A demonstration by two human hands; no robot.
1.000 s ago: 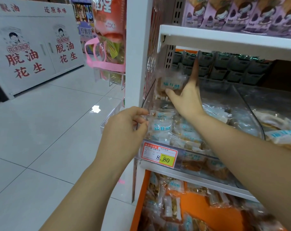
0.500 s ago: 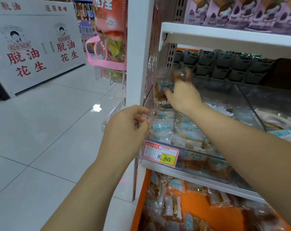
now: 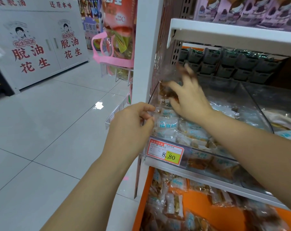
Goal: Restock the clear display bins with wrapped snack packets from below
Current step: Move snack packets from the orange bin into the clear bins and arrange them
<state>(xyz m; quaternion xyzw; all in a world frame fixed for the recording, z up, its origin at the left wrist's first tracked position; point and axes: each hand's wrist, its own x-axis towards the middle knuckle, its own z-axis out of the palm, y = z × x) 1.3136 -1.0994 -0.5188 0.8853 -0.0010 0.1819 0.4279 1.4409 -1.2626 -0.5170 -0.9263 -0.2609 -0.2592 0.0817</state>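
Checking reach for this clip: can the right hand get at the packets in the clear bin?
Likely yes: the right hand is inside the open-topped clear bin, over the packets, nothing between.

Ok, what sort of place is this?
Most likely a supermarket or snack shop aisle. A price tag reading 8.80 is fixed to the front of a clear bin holding wrapped snack packets, a white shelf above carries rows of packaged goods, and a white cabinet with red lettering stands opposite.

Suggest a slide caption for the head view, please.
The left hand pinches the bin while the right hand reaches over its packets.
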